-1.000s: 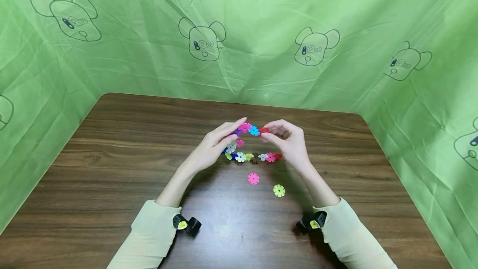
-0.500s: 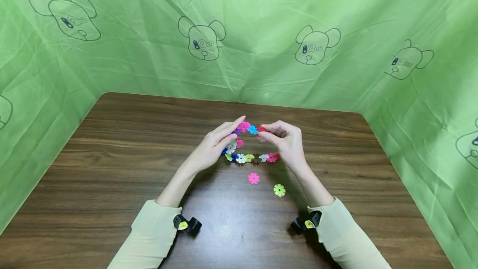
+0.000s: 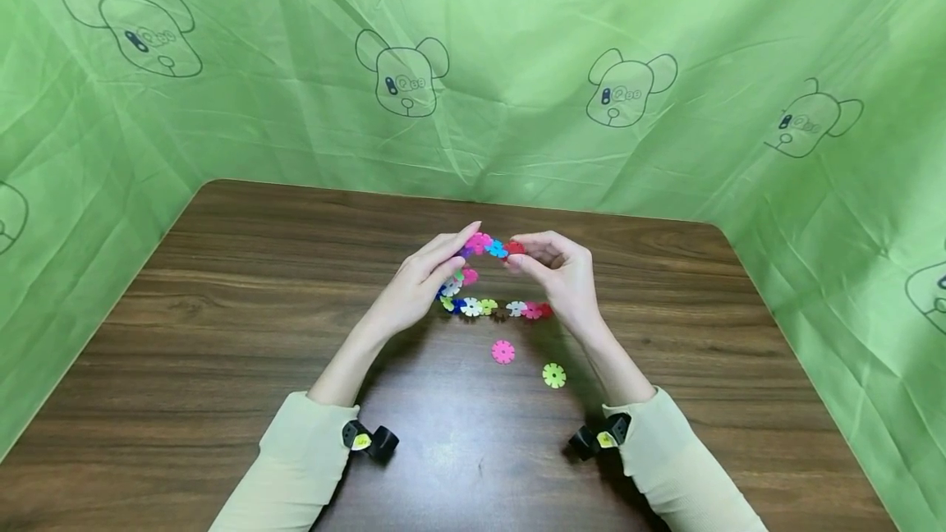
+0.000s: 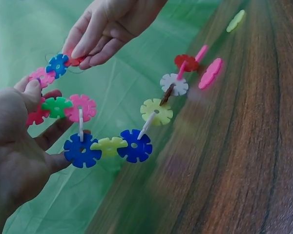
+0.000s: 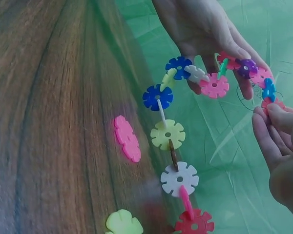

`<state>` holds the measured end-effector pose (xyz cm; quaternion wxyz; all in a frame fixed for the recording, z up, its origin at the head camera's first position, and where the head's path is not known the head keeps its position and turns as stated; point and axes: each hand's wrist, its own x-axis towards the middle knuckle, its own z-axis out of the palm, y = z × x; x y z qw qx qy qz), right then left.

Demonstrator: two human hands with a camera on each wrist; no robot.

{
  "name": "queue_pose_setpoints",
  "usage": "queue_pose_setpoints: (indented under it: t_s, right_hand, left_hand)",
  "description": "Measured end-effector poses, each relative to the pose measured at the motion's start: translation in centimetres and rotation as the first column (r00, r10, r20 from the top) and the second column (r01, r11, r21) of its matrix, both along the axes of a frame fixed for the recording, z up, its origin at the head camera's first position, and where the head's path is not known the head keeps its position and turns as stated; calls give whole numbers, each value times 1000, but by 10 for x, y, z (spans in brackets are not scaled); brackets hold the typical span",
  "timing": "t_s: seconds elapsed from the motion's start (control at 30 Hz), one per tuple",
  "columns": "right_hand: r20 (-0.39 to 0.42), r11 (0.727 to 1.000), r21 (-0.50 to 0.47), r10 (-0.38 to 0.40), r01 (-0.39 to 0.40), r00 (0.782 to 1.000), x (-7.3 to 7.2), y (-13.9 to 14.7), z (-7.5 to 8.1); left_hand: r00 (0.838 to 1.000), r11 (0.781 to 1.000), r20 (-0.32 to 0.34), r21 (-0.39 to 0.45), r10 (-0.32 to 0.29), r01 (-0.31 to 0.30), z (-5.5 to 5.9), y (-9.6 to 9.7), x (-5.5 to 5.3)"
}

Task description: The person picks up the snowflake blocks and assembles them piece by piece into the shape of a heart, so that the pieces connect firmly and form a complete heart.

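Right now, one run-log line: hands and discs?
left hand: holds disc chain | right hand: pinches red disc beside light-blue disc | table: loose pink disc, loose yellow-green disc

The left hand (image 3: 414, 290) pinches with fingers (image 3: 452, 246) extended; the right hand (image 3: 566, 282), facing it, pinches too; both arms (image 3: 296, 454) slant inward.

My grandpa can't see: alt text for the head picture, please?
A left hand and right hand hold a chain of colourful notched plastic discs at a brown wooden table; one round pink disc and one round yellow-green disc lie loose.
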<state>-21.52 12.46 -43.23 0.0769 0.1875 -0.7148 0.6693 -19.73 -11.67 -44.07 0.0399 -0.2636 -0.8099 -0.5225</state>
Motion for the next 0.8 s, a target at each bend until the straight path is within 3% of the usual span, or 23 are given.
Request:
queue_pose_setpoints:
  t_s: [0.33, 0.5, 0.67, 0.8]
  right_hand:
    - [70, 999, 16, 35, -36, 997, 8, 12, -8]
    - [82, 992, 115, 43, -52, 996, 15, 23, -4]
    - [94, 957, 278, 62, -86, 994, 19, 40, 0]
    - [139, 907, 398, 89, -138, 986, 24, 54, -3]
  left_hand:
    - [998, 999, 18, 14, 52, -52, -2, -3, 0]
    - [996, 997, 40, 3, 83, -83, 0, -4, 0]
    - [996, 997, 47, 8, 78, -79, 1, -4, -2]
    - [995, 996, 38, -1, 89, -89, 1, -4, -3]
